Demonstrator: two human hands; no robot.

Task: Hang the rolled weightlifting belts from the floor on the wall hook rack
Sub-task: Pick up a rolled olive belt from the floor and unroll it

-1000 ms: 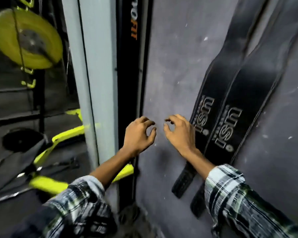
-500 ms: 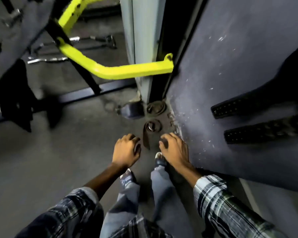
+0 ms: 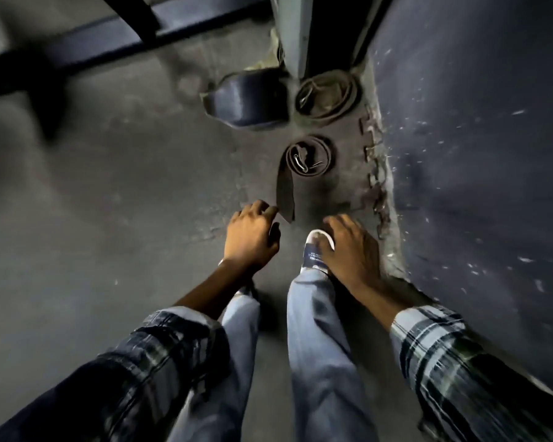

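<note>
Left shoe (image 3: 244,290) almost wholly hidden under the left wrist and trouser cuff; only a sliver shows. Right shoe (image 3: 315,252): toe and strap visible, outer side covered by the right hand (image 3: 348,250). Print on the strap too small to read.

Left hand (image 3: 251,237): fingertips curl under, out of sight, so whether they touch the loose tail of the nearer rolled belt (image 3: 307,157) cannot be told.

Farther rolled belt (image 3: 326,97): top edge tucked behind the pale post (image 3: 292,30), which is cut by the upper frame edge.

Dark padded object (image 3: 249,103) beside it (identity unclear, dim light).

Both plaid sleeves (image 3: 460,371) motion-blurred, running off the bottom edge.
</note>
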